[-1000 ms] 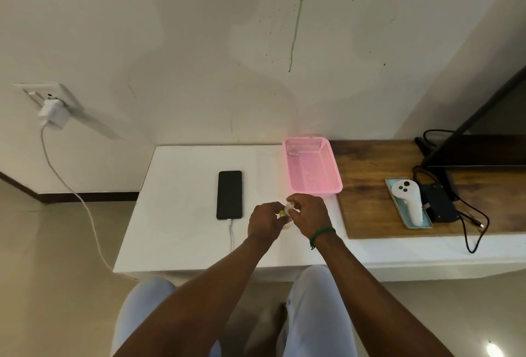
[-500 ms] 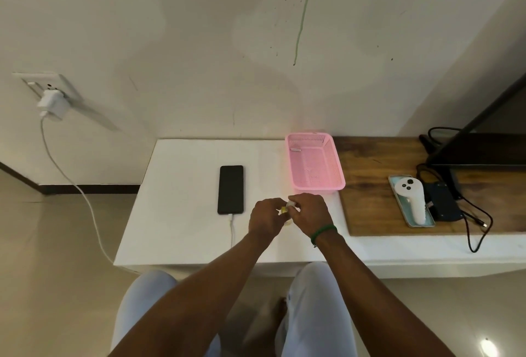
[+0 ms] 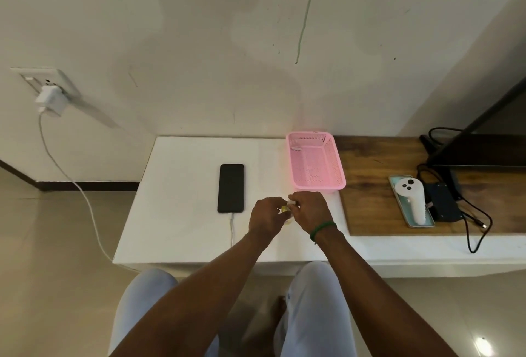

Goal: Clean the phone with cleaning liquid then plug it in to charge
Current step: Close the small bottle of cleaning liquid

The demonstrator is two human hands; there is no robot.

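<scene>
Left hand and right hand both curled closed around a small yellow-and-white bottle above the white tabletop. Black rectangular phone lies flat, white cable plugged in, left of hands.

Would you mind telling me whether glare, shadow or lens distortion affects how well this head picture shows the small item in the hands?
Head view: wide-angle bending curves the table edges; a floor glare spot sits far from the work; the left hand and right hand hide most of the small yellow-and-white item, too small to identify.
</scene>
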